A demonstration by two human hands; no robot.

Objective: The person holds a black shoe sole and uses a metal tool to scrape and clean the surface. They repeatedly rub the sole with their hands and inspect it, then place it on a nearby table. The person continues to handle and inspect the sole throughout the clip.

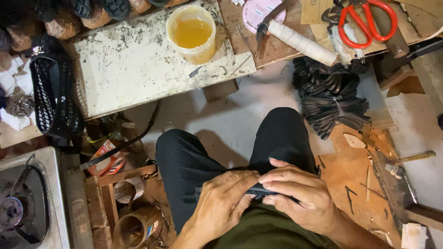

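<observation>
The fingers (251,177) of the left hand (220,205) are curled narrow over one end of a small dark strip (259,190), pinching it; the fingers of the right hand (302,193) lie flat and close together over the other end, pressing it from above; the two hands touch over the strip, which sits low in the picture just above the lap, between the knees in black trousers (184,159); most of the strip is hidden under the fingers, so its shape cannot be told.

Beyond the knees lies a pale floor (230,120); to the right of it a heap of black straps (330,99) rests beside a brown board (344,170); farther out, a stained white tabletop (134,64) carries a plastic tub of amber liquid (191,33); a pair of red-handled scissors (367,20) and a white-wrapped handle (302,42) lie on the wooden bench to the right of it; a black woven shoe (53,99) stands at the left edge of the tabletop; a gas burner (20,205) sits at the lower left, near open tins (134,226).
</observation>
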